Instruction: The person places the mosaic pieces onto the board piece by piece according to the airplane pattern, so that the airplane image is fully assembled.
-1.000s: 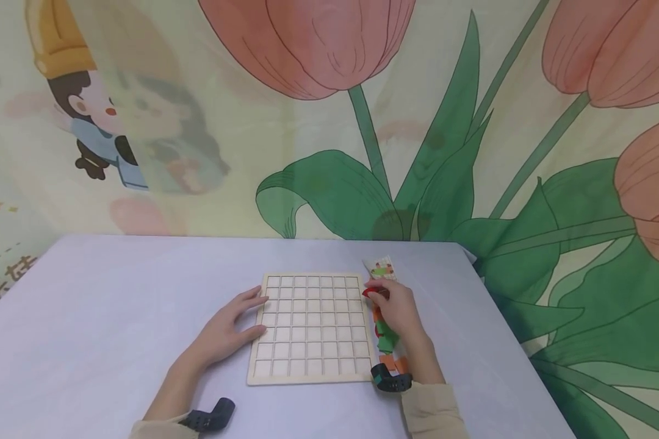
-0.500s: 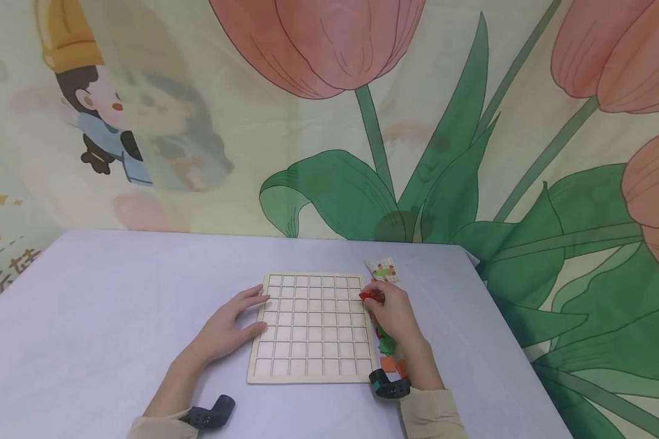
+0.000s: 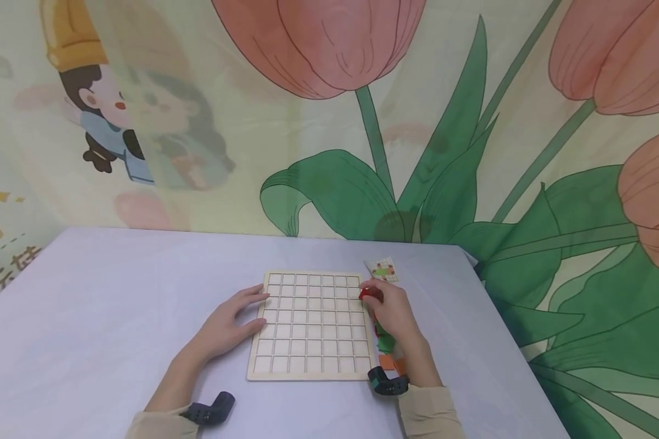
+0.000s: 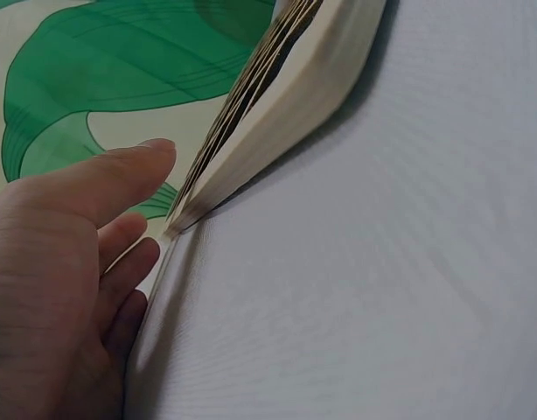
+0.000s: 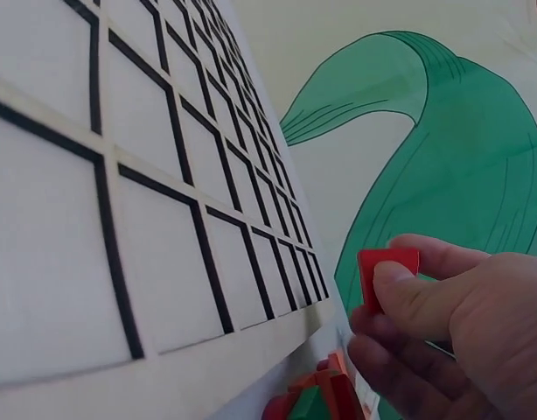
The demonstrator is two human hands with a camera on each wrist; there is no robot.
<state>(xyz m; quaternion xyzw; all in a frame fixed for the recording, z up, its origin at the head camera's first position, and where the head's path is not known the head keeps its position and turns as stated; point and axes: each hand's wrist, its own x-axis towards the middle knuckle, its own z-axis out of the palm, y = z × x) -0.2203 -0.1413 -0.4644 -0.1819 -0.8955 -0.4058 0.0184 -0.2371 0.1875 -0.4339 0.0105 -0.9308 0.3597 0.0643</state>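
A square wooden grid board [image 3: 314,324] lies on the white table. Its raised strips divide it into rows of square cells. My left hand [image 3: 224,326] rests at the board's left edge, fingers loosely spread; in the left wrist view the thumb and fingers [image 4: 133,179] are beside the board's corner, holding nothing. With thumb and fingers, my right hand [image 3: 394,310] pinches a small red block [image 5: 368,273] just above the board's upper right edge. Part of the block is hidden behind the thumb.
Green pieces [image 3: 385,342] and orange pieces [image 3: 386,362] lie along the board's right side, partly under my right hand and wrist. Behind them is a small printed card [image 3: 383,269] with a coloured pattern. A tulip-patterned cloth [image 3: 329,152] hangs behind the table.
My right hand has shifted slightly left toward the board's right edge with the red block, whose visible angle has changed. My left hand stays at the left edge.
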